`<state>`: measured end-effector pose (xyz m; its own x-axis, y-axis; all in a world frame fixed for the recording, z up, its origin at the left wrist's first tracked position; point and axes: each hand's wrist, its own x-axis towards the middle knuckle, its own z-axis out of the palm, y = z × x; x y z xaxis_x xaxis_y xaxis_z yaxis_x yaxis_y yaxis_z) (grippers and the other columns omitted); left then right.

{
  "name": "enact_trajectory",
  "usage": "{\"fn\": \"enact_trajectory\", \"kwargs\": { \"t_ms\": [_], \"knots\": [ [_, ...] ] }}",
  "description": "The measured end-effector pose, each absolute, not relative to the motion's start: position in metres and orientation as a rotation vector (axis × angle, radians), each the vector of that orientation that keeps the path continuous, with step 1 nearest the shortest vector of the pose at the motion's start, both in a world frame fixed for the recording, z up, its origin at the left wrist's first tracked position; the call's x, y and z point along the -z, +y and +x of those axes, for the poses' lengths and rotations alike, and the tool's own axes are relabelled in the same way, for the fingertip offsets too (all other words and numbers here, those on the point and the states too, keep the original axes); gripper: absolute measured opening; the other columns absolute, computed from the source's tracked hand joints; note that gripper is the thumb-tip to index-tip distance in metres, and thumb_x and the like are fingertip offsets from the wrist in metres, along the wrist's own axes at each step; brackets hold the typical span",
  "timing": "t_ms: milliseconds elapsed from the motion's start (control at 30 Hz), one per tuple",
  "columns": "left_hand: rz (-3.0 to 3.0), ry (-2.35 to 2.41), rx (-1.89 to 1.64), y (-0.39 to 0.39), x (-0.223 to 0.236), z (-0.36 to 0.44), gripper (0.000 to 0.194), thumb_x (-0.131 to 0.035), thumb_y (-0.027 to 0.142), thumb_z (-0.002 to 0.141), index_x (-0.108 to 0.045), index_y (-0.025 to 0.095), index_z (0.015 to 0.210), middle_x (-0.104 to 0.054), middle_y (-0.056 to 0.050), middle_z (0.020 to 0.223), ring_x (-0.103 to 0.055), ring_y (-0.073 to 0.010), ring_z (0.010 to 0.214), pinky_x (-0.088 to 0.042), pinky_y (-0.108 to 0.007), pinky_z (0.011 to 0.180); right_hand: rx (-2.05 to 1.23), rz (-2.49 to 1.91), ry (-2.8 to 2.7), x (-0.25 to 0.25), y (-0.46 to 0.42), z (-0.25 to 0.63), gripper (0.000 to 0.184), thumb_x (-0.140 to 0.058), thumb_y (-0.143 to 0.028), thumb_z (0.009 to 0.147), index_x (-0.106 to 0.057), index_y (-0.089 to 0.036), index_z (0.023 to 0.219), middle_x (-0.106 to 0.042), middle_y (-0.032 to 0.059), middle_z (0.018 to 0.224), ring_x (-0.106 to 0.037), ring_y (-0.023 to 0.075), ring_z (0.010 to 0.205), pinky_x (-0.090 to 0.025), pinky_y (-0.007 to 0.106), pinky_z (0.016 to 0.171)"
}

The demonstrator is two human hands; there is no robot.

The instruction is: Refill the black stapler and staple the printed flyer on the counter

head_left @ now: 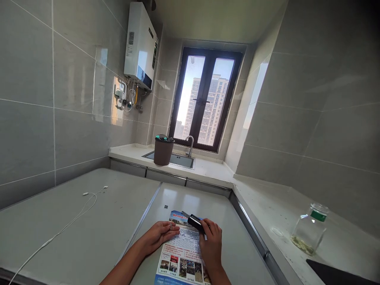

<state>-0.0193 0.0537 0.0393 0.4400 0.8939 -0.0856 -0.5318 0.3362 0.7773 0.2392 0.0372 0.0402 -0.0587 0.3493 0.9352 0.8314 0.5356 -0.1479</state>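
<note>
My right hand (211, 246) grips a black stapler (194, 222), its silver metal part swung out towards the upper left. My left hand (157, 238) is closed at the fingertips on a small silver strip of staples (171, 226), a little to the left of the stapler. Under both hands lies a printed flyer (181, 251) with a blue heading, text and several photos. Just beyond the flyer, another small grey strip (166, 206) rests on the table; it looks like staples.
The pale table (97, 229) has a seam along its length and a white cable (63, 229) at left. On the right counter stands a glass jar (310, 229) near a dark flat object (332, 273). A brown bin (163, 152) sits by the sink (182, 160).
</note>
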Motion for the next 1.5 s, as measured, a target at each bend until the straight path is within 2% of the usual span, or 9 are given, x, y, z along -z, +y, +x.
{"fn": "enact_trajectory", "kwargs": {
  "t_ms": [133,300,500,700,867,933,1233,1433,1500],
  "knots": [
    [0.788,0.570,-0.966,0.054,-0.038,-0.019,0.028,-0.083,0.022,0.083,-0.073,0.005,0.103,-0.073,-0.024,0.114,-0.074,-0.0276,0.105,-0.051,-0.036,0.105,0.396,-0.995,-1.569,-0.040,0.042,0.243,0.036,-0.050,-0.013,0.091,-0.067,-0.026,0.120,-0.068,0.0096,0.106,-0.063,0.0288,0.092,-0.053,0.041,0.080],
    [0.877,0.602,-0.942,0.051,-0.040,-0.016,0.025,-0.084,0.023,0.080,-0.073,0.009,0.097,-0.074,-0.017,0.102,-0.073,-0.0167,0.079,-0.057,-0.026,0.075,0.256,-1.051,-1.632,-0.041,0.044,0.240,0.031,-0.054,-0.012,0.089,-0.067,-0.024,0.115,-0.068,0.0088,0.105,-0.068,0.0264,0.093,-0.058,0.036,0.080],
    [1.034,0.592,-0.890,0.054,-0.034,-0.013,0.031,-0.089,0.029,0.073,-0.071,0.011,0.090,-0.074,-0.012,0.088,-0.064,-0.0131,0.057,-0.051,-0.023,0.052,0.119,-1.029,-1.754,-0.042,0.042,0.234,0.034,-0.055,-0.009,0.083,-0.067,-0.024,0.111,-0.070,0.0060,0.099,-0.071,0.0242,0.087,-0.059,0.031,0.070],
    [1.058,0.606,-0.908,0.051,-0.035,-0.012,0.030,-0.090,0.029,0.071,-0.073,0.011,0.088,-0.074,-0.014,0.095,-0.066,-0.0155,0.068,-0.051,-0.024,0.057,-0.018,-0.977,-1.740,-0.040,0.044,0.234,0.034,-0.058,-0.009,0.079,-0.067,-0.024,0.108,-0.070,0.0070,0.097,-0.071,0.0262,0.086,-0.059,0.034,0.072],
    [1.101,0.620,-0.932,0.048,-0.038,-0.011,0.033,-0.093,0.030,0.065,-0.077,0.011,0.087,-0.061,-0.002,0.068,-0.049,-0.0080,0.054,-0.034,-0.020,0.050,-0.050,-1.037,-1.771,-0.038,0.045,0.235,0.036,-0.059,-0.006,0.075,-0.067,-0.024,0.105,-0.071,0.0062,0.098,-0.071,0.0260,0.088,-0.058,0.034,0.076],
    [1.092,0.627,-0.946,0.047,-0.039,-0.010,0.033,-0.094,0.030,0.064,-0.076,0.012,0.086,-0.059,0.000,0.067,-0.046,-0.0074,0.055,-0.028,-0.020,0.050,-0.035,-1.042,-1.777,-0.038,0.045,0.235,0.036,-0.059,-0.006,0.075,-0.067,-0.024,0.105,-0.071,0.0064,0.098,-0.071,0.0262,0.089,-0.058,0.034,0.077],
    [1.126,0.552,-0.899,0.041,-0.048,-0.011,0.035,-0.091,0.028,0.067,-0.067,0.017,0.089,-0.062,0.000,0.076,-0.053,-0.0103,0.062,-0.031,-0.021,0.056,-0.060,-1.062,-1.781,-0.030,0.049,0.236,0.035,-0.061,-0.007,0.075,-0.067,-0.023,0.105,-0.070,0.0067,0.100,-0.070,0.0260,0.091,-0.058,0.035,0.079],
    [1.240,0.561,-0.945,0.039,-0.054,-0.009,0.037,-0.092,0.033,0.065,-0.068,0.015,0.087,-0.061,-0.001,0.077,-0.053,-0.0118,0.067,-0.034,-0.023,0.061,0.023,-1.261,-1.841,-0.033,0.046,0.240,0.052,-0.069,-0.025,0.084,-0.059,-0.030,0.135,-0.061,0.0090,0.127,-0.060,0.0297,0.116,-0.053,0.044,0.098],
    [1.281,0.588,-0.983,0.039,-0.055,-0.009,0.037,-0.092,0.035,0.065,-0.070,0.015,0.088,-0.061,-0.001,0.076,-0.052,-0.0117,0.067,-0.033,-0.023,0.061,0.051,-1.309,-1.857,-0.038,0.043,0.241,0.046,-0.064,-0.030,0.091,-0.057,-0.032,0.137,-0.058,0.0081,0.132,-0.055,0.0291,0.121,-0.049,0.046,0.101]
  ]
}}
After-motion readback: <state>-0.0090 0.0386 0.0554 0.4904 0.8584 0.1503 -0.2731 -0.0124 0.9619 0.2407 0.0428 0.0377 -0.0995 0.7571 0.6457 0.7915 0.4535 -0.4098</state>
